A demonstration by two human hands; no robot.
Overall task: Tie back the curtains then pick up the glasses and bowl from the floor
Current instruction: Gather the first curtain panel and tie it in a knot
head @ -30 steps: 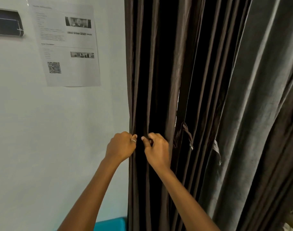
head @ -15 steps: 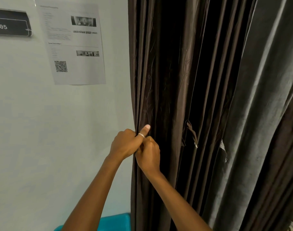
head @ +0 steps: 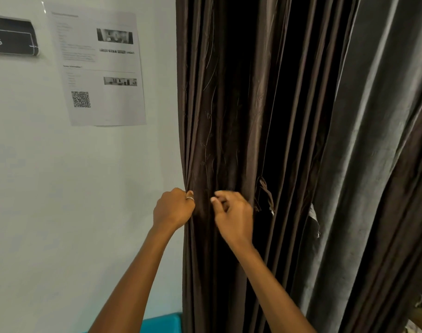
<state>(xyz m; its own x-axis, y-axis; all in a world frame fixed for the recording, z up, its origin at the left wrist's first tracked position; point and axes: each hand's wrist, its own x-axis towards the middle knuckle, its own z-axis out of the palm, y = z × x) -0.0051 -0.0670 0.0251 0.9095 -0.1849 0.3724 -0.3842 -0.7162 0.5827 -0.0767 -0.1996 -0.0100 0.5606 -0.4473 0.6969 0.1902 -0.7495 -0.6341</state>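
From the head view I judge the task to be in its first step, with nothing finished; the brown curtain (head: 229, 116) hangs in loose vertical folds from 12 o'clock down through the middle, with no band round it that I can see, and the grey curtain (head: 378, 140) beside it at 3 o'clock hangs just as free; the left hand (head: 174, 209), at 7 o'clock of centre, has its fingers (head: 190, 194) clenched round the brown curtain's outer edge next to the wall (head: 61, 200), a ring (head: 190, 199) showing on one of them; the right hand (head: 235, 217), at 5 o'clock and near the left, has its fingers (head: 223, 194) curled toward the folds, but whether they pinch cloth or a tie I cannot tell; a small fabric tab (head: 265, 195) dangles from the folds at the right hand's 2 o'clock, possibly part of a tie-back; so the gathering looks begun and the tying itself is left; the glasses, the bowl and the floor are all out of view, so I can say nothing of that half; as for the room, the pale wall fills 9 o'clock, carrying a printed notice (head: 97, 68) with a QR code at 10 o'clock and a dark sign (head: 12, 37) reading 05 at the far edge; a teal surface (head: 162, 323) peeks in at 6 o'clock between the arms, too little of it to name.
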